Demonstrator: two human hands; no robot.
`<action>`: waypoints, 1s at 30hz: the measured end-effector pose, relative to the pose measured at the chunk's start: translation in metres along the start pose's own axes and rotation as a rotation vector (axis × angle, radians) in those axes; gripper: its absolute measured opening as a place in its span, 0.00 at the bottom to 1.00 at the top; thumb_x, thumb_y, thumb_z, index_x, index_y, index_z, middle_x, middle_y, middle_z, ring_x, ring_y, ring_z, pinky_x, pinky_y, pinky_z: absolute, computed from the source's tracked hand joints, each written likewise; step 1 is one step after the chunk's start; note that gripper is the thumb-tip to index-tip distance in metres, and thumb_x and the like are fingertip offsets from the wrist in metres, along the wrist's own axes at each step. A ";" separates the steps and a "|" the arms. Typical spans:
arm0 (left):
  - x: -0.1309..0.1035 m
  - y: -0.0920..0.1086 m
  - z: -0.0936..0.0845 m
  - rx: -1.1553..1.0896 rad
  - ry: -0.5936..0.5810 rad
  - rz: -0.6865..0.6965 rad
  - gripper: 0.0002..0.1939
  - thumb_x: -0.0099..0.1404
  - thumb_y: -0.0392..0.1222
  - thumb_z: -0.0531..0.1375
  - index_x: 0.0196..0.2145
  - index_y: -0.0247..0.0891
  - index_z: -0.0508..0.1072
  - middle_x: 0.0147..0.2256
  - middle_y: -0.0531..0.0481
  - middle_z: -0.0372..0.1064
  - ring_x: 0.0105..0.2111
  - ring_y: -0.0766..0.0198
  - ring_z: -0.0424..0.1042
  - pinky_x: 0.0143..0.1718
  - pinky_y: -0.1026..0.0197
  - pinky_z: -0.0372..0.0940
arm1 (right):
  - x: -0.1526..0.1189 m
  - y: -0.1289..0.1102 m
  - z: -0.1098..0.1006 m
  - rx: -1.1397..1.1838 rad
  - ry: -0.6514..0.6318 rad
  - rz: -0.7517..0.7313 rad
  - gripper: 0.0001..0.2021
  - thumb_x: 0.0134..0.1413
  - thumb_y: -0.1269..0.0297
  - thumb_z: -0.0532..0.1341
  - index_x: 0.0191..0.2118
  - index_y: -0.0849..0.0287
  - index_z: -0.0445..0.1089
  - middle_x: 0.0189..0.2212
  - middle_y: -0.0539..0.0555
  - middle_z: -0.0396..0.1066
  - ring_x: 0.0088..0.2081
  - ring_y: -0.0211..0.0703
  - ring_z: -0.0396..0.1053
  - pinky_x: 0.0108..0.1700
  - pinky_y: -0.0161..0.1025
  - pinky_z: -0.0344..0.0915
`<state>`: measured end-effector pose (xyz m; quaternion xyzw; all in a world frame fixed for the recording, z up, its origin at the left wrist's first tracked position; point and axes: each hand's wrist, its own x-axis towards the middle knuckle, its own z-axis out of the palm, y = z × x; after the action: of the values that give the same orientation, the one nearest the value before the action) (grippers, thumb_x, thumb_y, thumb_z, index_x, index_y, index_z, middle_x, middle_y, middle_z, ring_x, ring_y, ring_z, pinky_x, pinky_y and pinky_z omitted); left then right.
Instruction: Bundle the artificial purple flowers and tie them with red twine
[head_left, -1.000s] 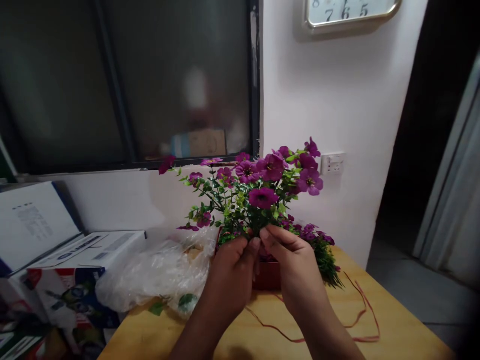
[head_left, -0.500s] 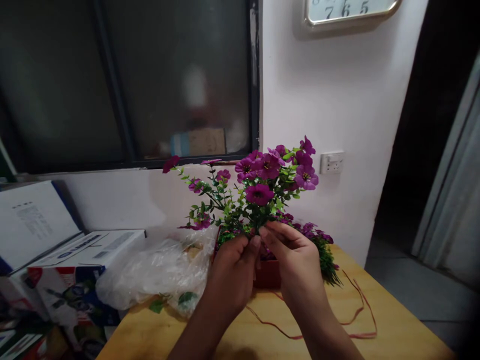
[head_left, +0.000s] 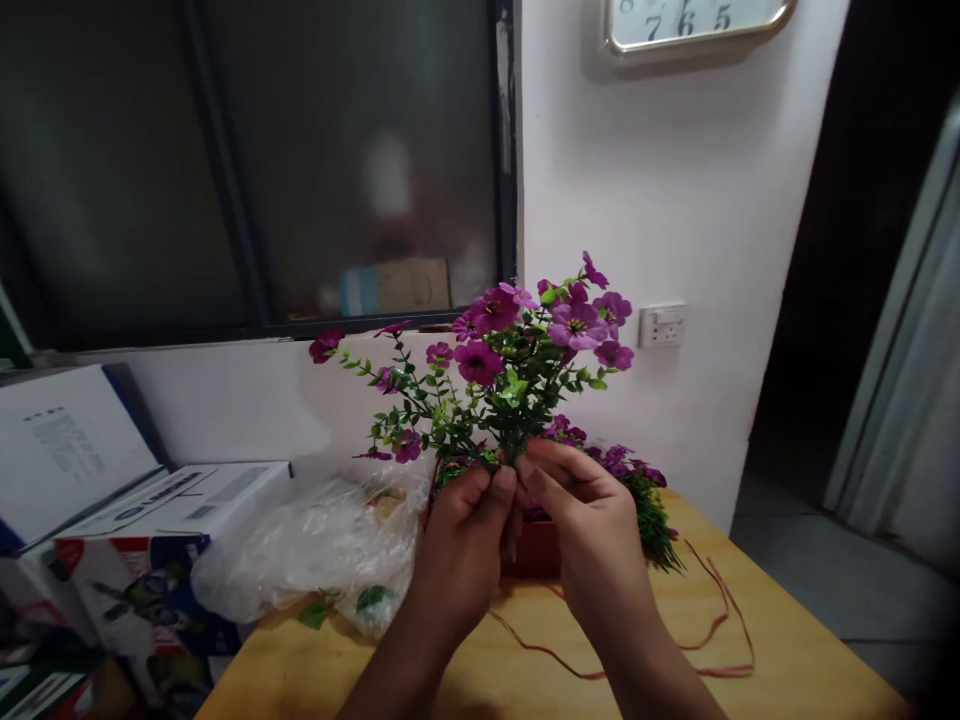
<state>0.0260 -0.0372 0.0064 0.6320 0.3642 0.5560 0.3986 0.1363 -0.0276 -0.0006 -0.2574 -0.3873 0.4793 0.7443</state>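
Note:
A bunch of purple artificial flowers (head_left: 517,375) with small green leaves rises upright between my hands. My left hand (head_left: 465,530) pinches the base of its stems between thumb and fingers. On the other side, my right hand (head_left: 589,510) pinches the same stems just under the leaves. Behind my hands stands a red box (head_left: 536,552) on the wooden table (head_left: 540,660), partly hidden by them. More purple flowers (head_left: 626,467) and grassy greenery (head_left: 656,520) spill over the box's right side.
A crumpled clear plastic bag (head_left: 315,545) lies at the table's left, with a green leaf (head_left: 313,613) beside it. A thin red ribbon (head_left: 739,630) curls over the right part of the table. Printed cartons (head_left: 142,590) stand at the far left. A wall socket (head_left: 662,326) is behind.
The flower heads have turned and shifted a little to the left between my fingers. Both hands keep their pinch at nearly the same place.

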 end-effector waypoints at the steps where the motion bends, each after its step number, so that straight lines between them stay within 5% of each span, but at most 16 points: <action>1: 0.000 0.000 0.000 -0.044 -0.006 0.001 0.22 0.69 0.56 0.54 0.24 0.37 0.64 0.18 0.56 0.57 0.19 0.70 0.55 0.22 0.65 0.50 | -0.001 0.000 0.000 0.000 -0.006 -0.008 0.15 0.39 0.61 0.76 0.36 0.55 0.79 0.31 0.50 0.79 0.31 0.35 0.74 0.34 0.30 0.71; 10: 0.004 -0.003 -0.001 -0.339 -0.039 -0.047 0.18 0.67 0.53 0.58 0.26 0.36 0.67 0.19 0.57 0.56 0.16 0.72 0.54 0.19 0.66 0.50 | -0.003 -0.003 -0.001 0.011 -0.051 -0.048 0.11 0.41 0.61 0.75 0.34 0.54 0.79 0.31 0.49 0.79 0.33 0.36 0.74 0.36 0.30 0.71; 19: 0.001 0.009 -0.007 -0.623 -0.209 -0.138 0.15 0.67 0.44 0.59 0.25 0.36 0.65 0.18 0.59 0.52 0.15 0.74 0.52 0.18 0.68 0.50 | -0.004 -0.005 0.001 -0.023 -0.086 -0.076 0.08 0.45 0.60 0.73 0.33 0.54 0.78 0.32 0.49 0.78 0.35 0.36 0.74 0.39 0.31 0.69; 30: 0.000 0.012 -0.009 -0.781 -0.303 -0.139 0.11 0.66 0.34 0.57 0.24 0.35 0.65 0.18 0.59 0.52 0.14 0.76 0.51 0.17 0.70 0.50 | -0.006 -0.005 0.003 -0.053 -0.101 -0.022 0.09 0.47 0.57 0.72 0.34 0.54 0.78 0.32 0.49 0.77 0.35 0.39 0.72 0.40 0.36 0.68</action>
<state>0.0169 -0.0409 0.0181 0.4819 0.1054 0.5247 0.6938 0.1351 -0.0353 0.0031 -0.2484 -0.4398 0.4727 0.7221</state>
